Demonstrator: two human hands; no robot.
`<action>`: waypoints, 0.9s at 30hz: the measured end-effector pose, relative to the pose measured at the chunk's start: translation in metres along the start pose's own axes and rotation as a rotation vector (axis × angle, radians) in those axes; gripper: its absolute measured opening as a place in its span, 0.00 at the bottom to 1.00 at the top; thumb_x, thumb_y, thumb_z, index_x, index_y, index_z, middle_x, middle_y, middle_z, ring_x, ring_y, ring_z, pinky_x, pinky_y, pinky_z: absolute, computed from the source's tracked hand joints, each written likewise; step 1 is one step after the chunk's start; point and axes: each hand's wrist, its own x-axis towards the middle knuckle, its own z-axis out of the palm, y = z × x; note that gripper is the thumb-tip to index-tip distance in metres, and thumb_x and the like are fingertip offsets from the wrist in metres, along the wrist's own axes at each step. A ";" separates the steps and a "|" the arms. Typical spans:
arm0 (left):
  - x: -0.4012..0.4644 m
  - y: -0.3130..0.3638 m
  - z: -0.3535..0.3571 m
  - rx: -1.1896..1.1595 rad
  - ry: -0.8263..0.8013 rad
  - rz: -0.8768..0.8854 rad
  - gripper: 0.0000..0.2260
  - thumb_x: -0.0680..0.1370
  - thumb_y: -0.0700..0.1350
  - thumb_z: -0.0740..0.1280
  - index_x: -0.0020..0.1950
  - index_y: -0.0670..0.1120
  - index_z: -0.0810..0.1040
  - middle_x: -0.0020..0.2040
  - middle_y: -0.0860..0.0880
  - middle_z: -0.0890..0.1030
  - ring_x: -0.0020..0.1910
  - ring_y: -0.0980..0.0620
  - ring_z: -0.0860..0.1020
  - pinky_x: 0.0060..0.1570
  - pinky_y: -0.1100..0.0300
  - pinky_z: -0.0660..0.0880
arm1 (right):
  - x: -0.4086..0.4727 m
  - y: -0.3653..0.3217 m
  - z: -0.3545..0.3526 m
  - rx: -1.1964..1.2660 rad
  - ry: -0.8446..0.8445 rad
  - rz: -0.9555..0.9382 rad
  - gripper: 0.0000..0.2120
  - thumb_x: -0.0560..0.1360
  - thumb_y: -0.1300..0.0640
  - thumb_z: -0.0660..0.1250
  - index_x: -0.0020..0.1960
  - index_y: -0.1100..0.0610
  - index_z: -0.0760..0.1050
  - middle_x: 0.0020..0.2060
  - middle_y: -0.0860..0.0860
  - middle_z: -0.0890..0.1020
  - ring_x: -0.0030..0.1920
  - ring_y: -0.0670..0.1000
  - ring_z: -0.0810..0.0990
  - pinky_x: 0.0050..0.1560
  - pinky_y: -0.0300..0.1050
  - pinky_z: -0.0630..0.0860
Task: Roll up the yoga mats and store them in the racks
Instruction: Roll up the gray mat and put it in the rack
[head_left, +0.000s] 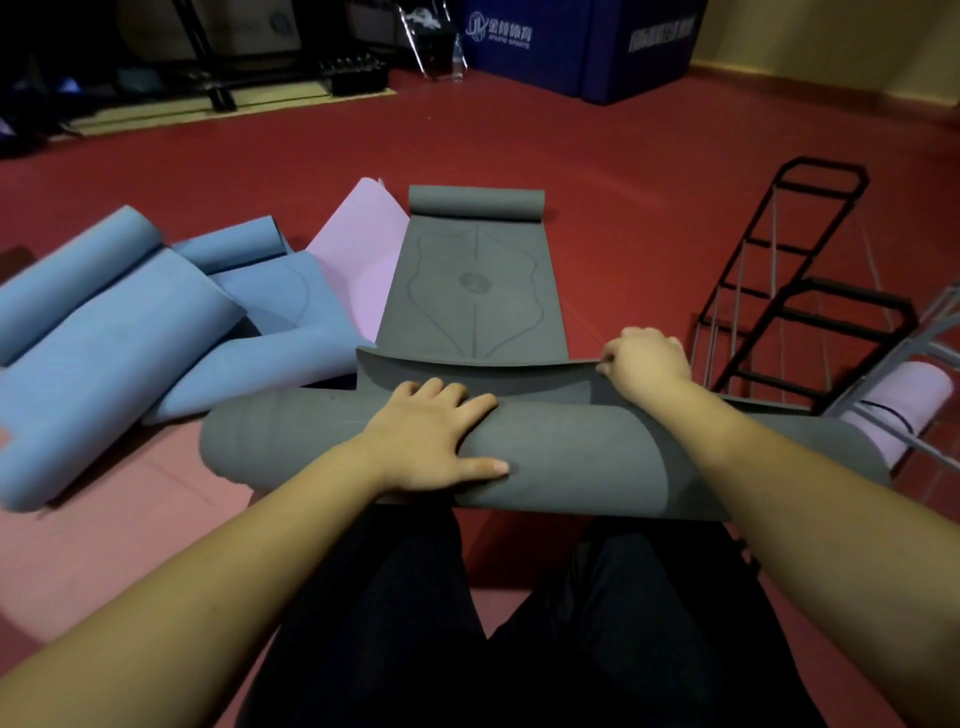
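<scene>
Red floor; left hand presses grey mat.

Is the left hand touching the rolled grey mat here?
Touching. The head view shows the left hand lying flat on top of the rolled grey mat, fingers spread on its surface.

A red floor fills the room. Two large blue padded blocks printed with white lettering stand against the yellow wall at the back. Left of them, dark metal frames and what may be a row of dumbbells sit in shadow on a tan floor mat.
</scene>
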 end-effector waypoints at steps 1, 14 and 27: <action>0.001 0.000 -0.002 -0.058 0.009 -0.022 0.43 0.66 0.78 0.42 0.75 0.57 0.61 0.67 0.51 0.71 0.66 0.49 0.65 0.66 0.51 0.60 | 0.000 0.001 -0.001 0.006 0.038 -0.039 0.13 0.81 0.48 0.61 0.60 0.51 0.79 0.57 0.54 0.76 0.60 0.59 0.72 0.56 0.51 0.67; 0.048 -0.014 -0.002 -0.265 -0.029 -0.103 0.22 0.83 0.62 0.47 0.68 0.61 0.76 0.81 0.51 0.53 0.79 0.48 0.50 0.74 0.50 0.46 | -0.057 0.028 -0.006 0.301 -0.016 -0.140 0.10 0.83 0.49 0.57 0.57 0.54 0.70 0.50 0.57 0.81 0.48 0.60 0.77 0.40 0.51 0.70; 0.031 -0.016 0.012 -0.545 0.540 -0.330 0.28 0.76 0.65 0.49 0.34 0.43 0.69 0.32 0.45 0.79 0.37 0.40 0.77 0.36 0.48 0.70 | -0.068 0.023 0.016 0.359 0.091 -0.166 0.18 0.81 0.40 0.55 0.64 0.45 0.77 0.60 0.45 0.81 0.60 0.52 0.78 0.54 0.48 0.75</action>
